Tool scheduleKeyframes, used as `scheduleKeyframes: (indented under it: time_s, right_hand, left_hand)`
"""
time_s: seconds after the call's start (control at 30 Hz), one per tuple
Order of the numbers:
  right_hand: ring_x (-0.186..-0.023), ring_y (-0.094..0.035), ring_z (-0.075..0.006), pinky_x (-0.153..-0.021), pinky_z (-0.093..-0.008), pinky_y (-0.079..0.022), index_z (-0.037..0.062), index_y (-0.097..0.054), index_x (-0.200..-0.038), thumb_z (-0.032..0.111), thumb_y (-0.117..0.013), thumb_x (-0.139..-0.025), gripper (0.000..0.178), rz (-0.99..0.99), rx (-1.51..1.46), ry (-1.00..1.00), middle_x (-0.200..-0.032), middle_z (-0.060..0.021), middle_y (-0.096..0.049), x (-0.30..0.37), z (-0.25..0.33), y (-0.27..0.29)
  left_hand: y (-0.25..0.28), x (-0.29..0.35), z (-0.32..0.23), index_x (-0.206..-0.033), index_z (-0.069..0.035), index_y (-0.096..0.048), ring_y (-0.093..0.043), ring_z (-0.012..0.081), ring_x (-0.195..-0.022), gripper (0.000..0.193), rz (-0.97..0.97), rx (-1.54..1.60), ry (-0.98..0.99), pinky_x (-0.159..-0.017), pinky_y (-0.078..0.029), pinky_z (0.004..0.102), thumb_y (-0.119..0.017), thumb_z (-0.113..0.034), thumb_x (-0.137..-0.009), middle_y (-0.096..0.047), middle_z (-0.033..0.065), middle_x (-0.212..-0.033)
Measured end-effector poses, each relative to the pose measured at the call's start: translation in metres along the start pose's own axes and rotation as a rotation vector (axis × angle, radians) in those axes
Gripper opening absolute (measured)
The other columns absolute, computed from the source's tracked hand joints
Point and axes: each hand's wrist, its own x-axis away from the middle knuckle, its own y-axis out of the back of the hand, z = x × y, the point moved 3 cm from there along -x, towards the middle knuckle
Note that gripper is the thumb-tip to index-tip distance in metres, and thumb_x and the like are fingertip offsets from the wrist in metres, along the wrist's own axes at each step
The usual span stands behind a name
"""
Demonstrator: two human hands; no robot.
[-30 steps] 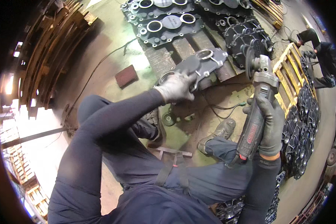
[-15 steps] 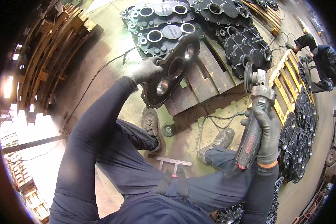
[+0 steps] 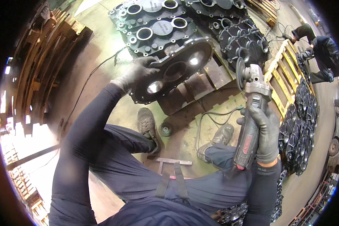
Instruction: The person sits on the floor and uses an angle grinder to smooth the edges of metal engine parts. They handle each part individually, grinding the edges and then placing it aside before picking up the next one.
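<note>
My left hand (image 3: pixel 138 72), in a grey glove, is closed on the upper left edge of a dark cast metal cover plate (image 3: pixel 176 80) with three large round holes. The plate stands tilted on its edge over a wooden pallet (image 3: pixel 194 88). In my gloved right hand (image 3: pixel 266 132) is an angle grinder (image 3: pixel 248 141), my fingers wrapped round its body. Its disc (image 3: pixel 240 73) points up and sits to the right of the plate, apart from it. More covers (image 3: pixel 158 32) lie stacked just behind the plate.
Further black castings (image 3: pixel 245 45) are piled at the back right, others (image 3: pixel 299 128) at the right by a yellowish pallet (image 3: pixel 284 79). Wooden pallets (image 3: pixel 45 64) stand at the left. A cable (image 3: pixel 197 130) and a round disc (image 3: pixel 166 129) lie near my feet. Another person (image 3: pixel 322 56) works at far right.
The cover plate has turned from a steep slant to a flatter one, its right end swinging right and down. My left hand moved slightly left with it. The grinder shifted slightly left.
</note>
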Motion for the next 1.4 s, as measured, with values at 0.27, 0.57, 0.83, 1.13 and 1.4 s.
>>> scheduleKeyframes:
  time_s: [0.27,0.57,0.83,1.13,1.4]
  right_hand:
    - [-0.078,-0.075,-0.0196,-0.068,-0.0313,-0.062,-0.0053,-0.064,-0.127,0.033,-0.077,-0.097,0.050,0.006,0.098,-0.005,-0.098,-0.0132,-0.072,-0.001,0.006,0.008]
    - [-0.078,-0.076,-0.0184,-0.069,-0.0315,-0.063,-0.0050,-0.067,-0.123,0.027,-0.079,-0.096,0.044,-0.075,0.076,-0.001,-0.096,-0.0095,-0.071,-0.009,-0.004,0.013]
    - [-0.080,-0.077,-0.0204,-0.070,-0.0311,-0.062,-0.0049,-0.065,-0.129,0.028,-0.077,-0.098,0.047,-0.007,0.122,-0.039,-0.102,-0.0137,-0.073,-0.018,0.001,-0.005]
    - [-0.080,-0.078,-0.0220,-0.070,-0.0321,-0.063,-0.0039,-0.064,-0.129,0.026,-0.076,-0.099,0.044,0.014,0.101,-0.073,-0.103,-0.0137,-0.073,-0.016,-0.004,-0.011]
    - [-0.080,-0.071,-0.0142,-0.068,-0.0305,-0.060,0.0002,-0.066,-0.120,0.018,-0.080,-0.098,0.031,0.032,0.030,-0.067,-0.099,-0.0060,-0.071,-0.010,-0.003,0.006]
  left_hand:
    - [0.005,-0.101,0.000,-0.132,-0.003,-0.072,-0.075,0.0203,-0.109,0.044,0.216,-0.319,-0.251,-0.096,-0.059,0.0380,-0.084,-0.029,-0.099,-0.081,0.0131,-0.121]
    - [0.001,-0.137,0.139,-0.138,-0.004,-0.072,-0.078,0.0340,-0.113,0.043,0.115,-0.415,-0.071,-0.096,-0.060,0.0443,-0.074,-0.032,-0.106,-0.080,0.0212,-0.123]
    - [-0.002,-0.123,0.089,-0.134,-0.009,-0.074,-0.073,0.0353,-0.122,0.041,0.030,-0.482,-0.032,-0.101,-0.058,0.0461,-0.071,-0.037,-0.105,-0.076,0.0211,-0.130]
    - [-0.116,-0.102,0.030,-0.137,-0.009,-0.065,-0.073,0.0412,-0.116,0.053,0.045,-0.760,-0.240,-0.099,-0.058,0.0482,-0.076,-0.044,-0.099,-0.076,0.0213,-0.122]
    - [-0.202,-0.106,0.042,-0.162,0.008,-0.037,-0.055,0.0510,-0.136,0.092,-0.147,-0.530,-0.115,-0.117,-0.045,0.0602,-0.083,-0.021,-0.088,-0.054,0.0327,-0.150]
